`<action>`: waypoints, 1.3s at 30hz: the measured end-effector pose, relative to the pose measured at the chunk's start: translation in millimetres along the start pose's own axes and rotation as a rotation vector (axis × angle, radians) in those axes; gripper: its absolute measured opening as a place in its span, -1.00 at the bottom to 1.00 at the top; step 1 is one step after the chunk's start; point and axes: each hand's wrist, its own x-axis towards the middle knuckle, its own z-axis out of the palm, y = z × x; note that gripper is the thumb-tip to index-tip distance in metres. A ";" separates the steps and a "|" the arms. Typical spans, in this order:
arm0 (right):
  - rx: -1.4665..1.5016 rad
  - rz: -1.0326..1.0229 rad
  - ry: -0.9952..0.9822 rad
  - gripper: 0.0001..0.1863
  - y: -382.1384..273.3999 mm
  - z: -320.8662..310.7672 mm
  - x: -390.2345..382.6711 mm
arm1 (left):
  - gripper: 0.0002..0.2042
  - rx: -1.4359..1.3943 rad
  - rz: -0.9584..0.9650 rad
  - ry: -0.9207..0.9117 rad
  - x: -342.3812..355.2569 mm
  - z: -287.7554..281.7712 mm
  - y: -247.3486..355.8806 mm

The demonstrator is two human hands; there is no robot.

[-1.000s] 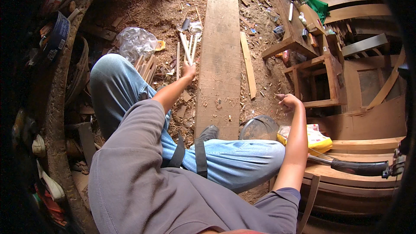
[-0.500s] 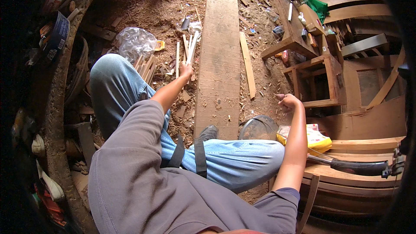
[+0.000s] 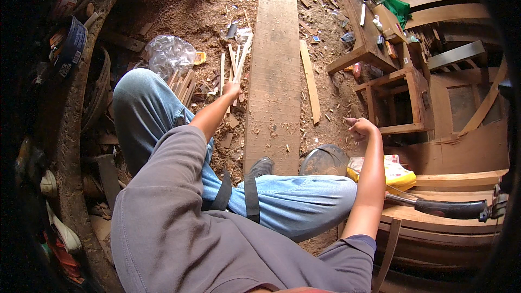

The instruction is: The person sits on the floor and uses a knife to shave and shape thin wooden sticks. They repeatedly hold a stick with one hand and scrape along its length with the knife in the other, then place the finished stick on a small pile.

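My left hand (image 3: 232, 89) is closed round the lower end of a thin pale wooden strip (image 3: 245, 57), which points away from me beside a long plank. Other narrow strips (image 3: 222, 73) lie close to that hand; whether any of them are also in its grip cannot be seen. My right hand (image 3: 362, 127) is out to the right, above the littered ground near a small wooden frame (image 3: 418, 97). Its fingers are curled, with a brownish tip sticking out; what they hold, if anything, is too small to make out.
The long plank (image 3: 274, 65) runs away from my foot. Clear plastic (image 3: 169, 54) and stacked sticks (image 3: 187, 87) lie left, beyond my knee. Another slat (image 3: 310, 81) lies right of the plank. A cluttered wooden bench (image 3: 361, 27) and a black-handled tool (image 3: 450, 209) are at the right.
The pale strip in my left hand has swung slightly, its far end shifting a little right. My left hand has moved slightly toward me; my right hand has stayed nearly still.
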 end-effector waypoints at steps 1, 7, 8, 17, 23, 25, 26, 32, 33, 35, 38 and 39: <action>-0.012 0.004 0.008 -0.35 -1.4 0.6 -2.4 | -0.69 0.036 0.064 0.050 0.4 -0.5 -1.4; 0.028 0.007 -0.009 -0.34 -8.1 2.1 -11.3 | -0.69 0.139 0.431 0.307 16.8 4.6 -5.1; 0.072 0.046 -0.017 -0.34 -8.3 2.3 -11.3 | -0.69 0.154 0.413 0.331 19.7 4.3 -2.9; 0.053 0.047 -0.009 -0.36 -0.7 0.8 -0.7 | -0.63 0.196 0.285 0.330 27.9 -14.4 -7.8; 0.047 0.038 -0.034 -0.35 -2.2 0.1 0.5 | -0.61 0.049 0.054 0.334 32.3 -15.8 -7.4; 0.022 0.007 -0.028 -0.35 -3.2 0.8 -1.7 | -0.60 0.075 0.158 0.398 24.3 -16.3 -5.8; 0.018 0.016 -0.017 -0.35 -3.7 1.3 -3.0 | -0.59 0.081 0.194 0.424 21.0 -17.1 -4.0; -0.028 0.007 -0.017 -0.34 -6.4 2.4 -8.0 | -0.57 -0.056 -0.016 0.277 24.3 -20.3 0.9; -0.028 -0.006 -0.014 -0.35 -6.6 2.2 -8.1 | -0.57 0.010 0.065 0.328 26.4 -19.1 -1.0; -0.014 0.002 -0.011 -0.36 -6.7 2.0 -8.1 | -0.56 0.141 0.162 0.336 27.9 -15.8 -6.7; 0.022 0.008 -0.017 -0.38 -6.5 2.2 -7.9 | -0.59 0.190 0.269 0.405 28.3 -10.6 -7.0; 0.022 -0.011 -0.017 -0.38 -6.4 2.5 -7.7 | -0.60 0.178 0.315 0.414 27.9 -10.2 -5.4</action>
